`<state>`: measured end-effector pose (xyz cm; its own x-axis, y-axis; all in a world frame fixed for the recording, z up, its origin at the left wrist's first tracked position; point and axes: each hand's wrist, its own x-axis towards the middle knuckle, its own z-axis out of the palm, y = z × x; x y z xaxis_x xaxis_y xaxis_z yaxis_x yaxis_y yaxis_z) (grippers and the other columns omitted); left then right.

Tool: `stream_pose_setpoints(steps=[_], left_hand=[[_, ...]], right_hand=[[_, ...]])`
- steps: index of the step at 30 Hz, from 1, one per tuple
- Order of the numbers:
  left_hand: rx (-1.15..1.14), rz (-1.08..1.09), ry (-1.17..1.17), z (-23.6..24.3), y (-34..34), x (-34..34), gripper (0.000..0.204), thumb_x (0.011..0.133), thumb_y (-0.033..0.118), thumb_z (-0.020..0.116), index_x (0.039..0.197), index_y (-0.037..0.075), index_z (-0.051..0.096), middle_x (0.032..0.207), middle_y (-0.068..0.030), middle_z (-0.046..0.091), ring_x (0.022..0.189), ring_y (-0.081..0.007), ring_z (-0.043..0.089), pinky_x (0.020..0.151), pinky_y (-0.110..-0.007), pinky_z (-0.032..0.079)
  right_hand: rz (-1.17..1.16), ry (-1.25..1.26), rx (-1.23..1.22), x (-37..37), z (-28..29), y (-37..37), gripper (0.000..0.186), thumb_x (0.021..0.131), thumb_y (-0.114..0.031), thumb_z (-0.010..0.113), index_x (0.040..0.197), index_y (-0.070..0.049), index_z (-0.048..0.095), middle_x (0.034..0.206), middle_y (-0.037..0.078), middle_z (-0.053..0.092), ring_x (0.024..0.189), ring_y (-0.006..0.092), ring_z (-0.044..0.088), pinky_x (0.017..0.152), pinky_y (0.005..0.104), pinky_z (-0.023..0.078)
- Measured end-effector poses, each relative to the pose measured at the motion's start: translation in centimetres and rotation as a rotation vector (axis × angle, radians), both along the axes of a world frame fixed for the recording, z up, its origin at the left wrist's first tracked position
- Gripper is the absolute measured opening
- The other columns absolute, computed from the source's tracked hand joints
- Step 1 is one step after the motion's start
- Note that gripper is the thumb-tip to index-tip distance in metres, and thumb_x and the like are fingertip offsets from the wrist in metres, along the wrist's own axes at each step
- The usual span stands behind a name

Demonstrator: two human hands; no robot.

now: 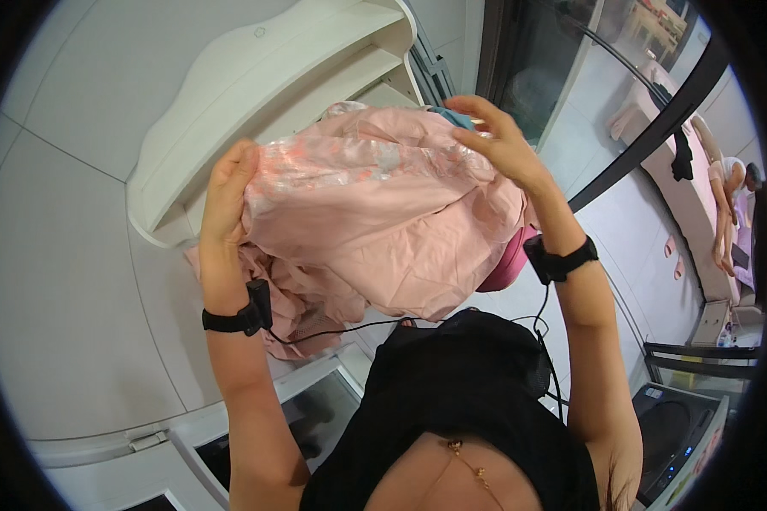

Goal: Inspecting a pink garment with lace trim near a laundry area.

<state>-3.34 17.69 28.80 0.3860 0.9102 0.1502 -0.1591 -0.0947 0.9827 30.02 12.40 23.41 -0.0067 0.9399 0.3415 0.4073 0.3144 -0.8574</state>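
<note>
A large pale pink cloth [383,226] with a shiny, see-through patterned band hangs spread in front of me. What kind of cloth item it is, I cannot tell. My left hand [228,187] is closed on its left edge, thumb near the band. At the upper right of the cloth is my right hand [507,145], fingers apart and slightly blurred, beside a small teal piece of fabric [453,117]. More pink fabric [302,294] hangs bunched below my left hand. Part of a deeper pink round thing [510,262] shows under the cloth's right side.
Behind the cloth stands a white shelf unit [264,94] with a curved edge. A dark-framed glass door [656,128] is at the right; beyond it a person [726,200] is by a pink-covered bed [656,153]. A machine with a dark top [673,434] stands lower right.
</note>
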Motion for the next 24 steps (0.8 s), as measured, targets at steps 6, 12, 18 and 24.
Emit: stream_pose_setpoints(steps=[6,12,18,24], left_hand=[[0.271,-0.138,0.270,1.8,-1.9,4.8,0.014,0.086,0.015,0.048,0.075,0.006,0.051,0.063,0.0064,0.043,0.058,-0.0005,0.039,0.052,-0.016,0.033],[0.154,-0.320,0.340,2.5,-1.5,3.5,0.014,0.081,0.016,0.057,0.075,0.004,0.053,0.061,0.0075,0.045,0.053,0.0007,0.034,0.047,-0.016,0.027],[0.138,-0.343,0.471,1.8,1.3,1.7,0.016,0.078,0.017,0.059,0.071,0.006,0.050,0.063,0.0082,0.043,0.056,0.0005,0.036,0.049,-0.015,0.029],[0.366,-0.227,0.326,2.6,2.3,3.0,0.016,0.082,0.021,0.055,0.076,0.007,0.054,0.065,0.0075,0.046,0.058,-0.0013,0.038,0.051,-0.016,0.031]], right_hand=[[0.381,0.098,0.189,-9.0,3.5,0.9,0.039,0.079,-0.020,0.058,0.113,-0.004,0.050,0.106,0.006,0.053,0.095,0.0145,0.051,0.080,0.0265,0.039],[0.324,0.289,-0.131,-7.3,5.8,-0.1,0.026,0.078,-0.023,0.060,0.088,0.001,0.060,0.071,0.000,0.056,0.062,0.0066,0.049,0.056,0.0194,0.039],[0.233,0.519,-0.204,0.3,7.0,-0.2,0.019,0.081,-0.018,0.056,0.087,0.000,0.058,0.077,0.002,0.059,0.065,0.0057,0.054,0.061,0.0179,0.043],[0.197,0.644,-0.167,2.5,7.3,-1.1,0.019,0.082,-0.017,0.054,0.088,0.000,0.058,0.079,0.003,0.060,0.068,0.0067,0.055,0.064,0.0197,0.045]])
